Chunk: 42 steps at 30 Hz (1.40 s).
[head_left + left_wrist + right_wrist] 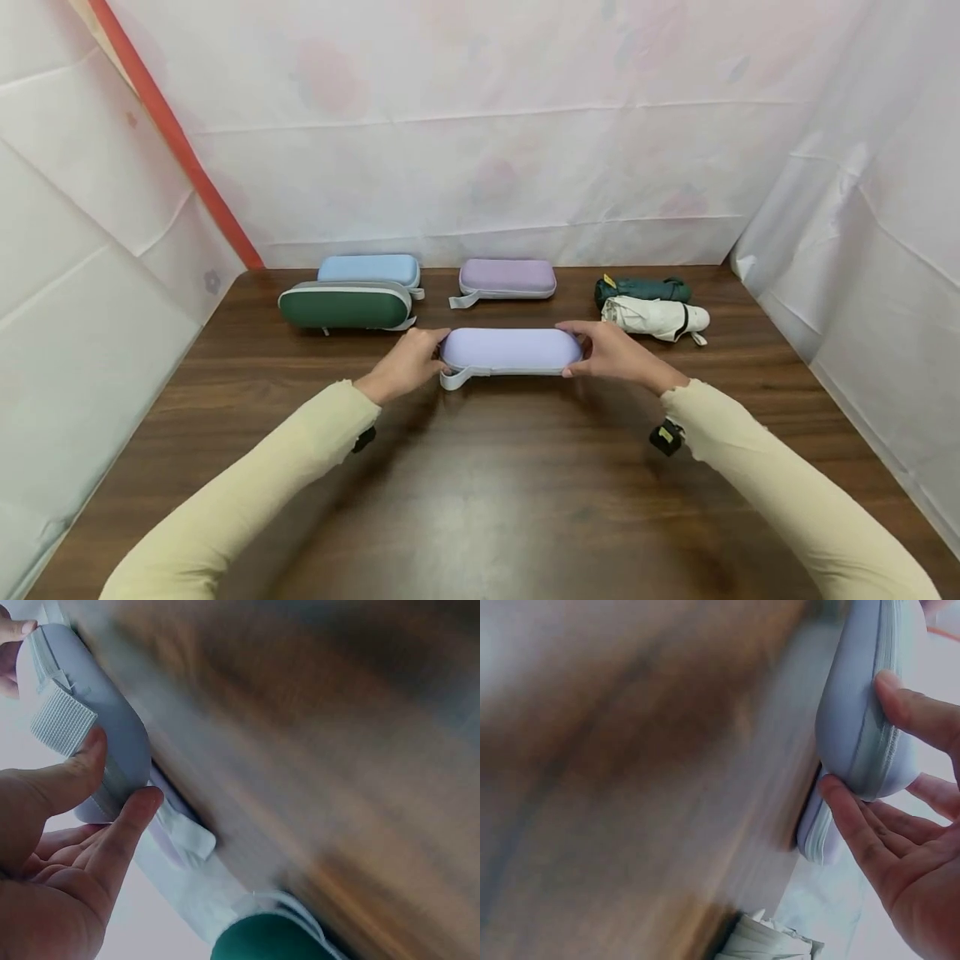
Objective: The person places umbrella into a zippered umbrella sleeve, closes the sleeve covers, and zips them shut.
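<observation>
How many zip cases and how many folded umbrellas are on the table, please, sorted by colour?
Lavender cases: 2, one held at its ends by the left hand and the right hand, one behind it
Blue case: 1
Green case: 1
Green umbrella: 1
White umbrella: 1
Total: 6 things, 4 cases and 2 umbrellas

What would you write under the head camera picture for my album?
Left hand and right hand hold the ends of a lilac case on a wooden table, with more cases and two folded umbrellas behind.
</observation>
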Motion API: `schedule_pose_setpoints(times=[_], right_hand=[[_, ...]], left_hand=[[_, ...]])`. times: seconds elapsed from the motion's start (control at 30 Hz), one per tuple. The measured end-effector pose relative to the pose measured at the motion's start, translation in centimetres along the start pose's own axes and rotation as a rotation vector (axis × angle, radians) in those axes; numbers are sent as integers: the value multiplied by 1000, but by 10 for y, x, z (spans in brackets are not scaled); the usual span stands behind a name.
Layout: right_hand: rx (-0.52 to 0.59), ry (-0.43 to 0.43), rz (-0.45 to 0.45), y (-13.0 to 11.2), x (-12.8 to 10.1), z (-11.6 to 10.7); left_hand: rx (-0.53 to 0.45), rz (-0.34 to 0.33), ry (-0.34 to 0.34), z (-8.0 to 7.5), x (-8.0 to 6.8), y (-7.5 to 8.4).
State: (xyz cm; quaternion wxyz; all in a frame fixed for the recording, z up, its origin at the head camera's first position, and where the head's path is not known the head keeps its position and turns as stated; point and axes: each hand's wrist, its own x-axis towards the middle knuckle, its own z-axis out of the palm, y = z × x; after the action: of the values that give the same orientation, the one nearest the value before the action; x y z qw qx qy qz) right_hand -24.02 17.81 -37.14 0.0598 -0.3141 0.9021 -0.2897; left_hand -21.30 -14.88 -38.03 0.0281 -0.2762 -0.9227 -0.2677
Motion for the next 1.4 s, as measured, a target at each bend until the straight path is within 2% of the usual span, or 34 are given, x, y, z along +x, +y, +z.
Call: schedule_pose_setpoints(times=[0.2,0.33,0.57,0.8,1.13,1.4], right_hand=[[32,3,9,5,25,3],[19,45,45,9,35,-1],[28,78,78,19,49,-3],[-4,89,120,28,61,-2],[-60,72,134,40,68,4],[-72,50,143,43,69,2]], left_hand=[[24,-51,50,-8,10,-13],[5,-74,75,-9,27,-18],[-46,-158,73,-4,52,-26],[-15,-213,72,4,68,-33],[-13,-305,67,12,79,-35],[-3,-327,66,14,84,-33]])
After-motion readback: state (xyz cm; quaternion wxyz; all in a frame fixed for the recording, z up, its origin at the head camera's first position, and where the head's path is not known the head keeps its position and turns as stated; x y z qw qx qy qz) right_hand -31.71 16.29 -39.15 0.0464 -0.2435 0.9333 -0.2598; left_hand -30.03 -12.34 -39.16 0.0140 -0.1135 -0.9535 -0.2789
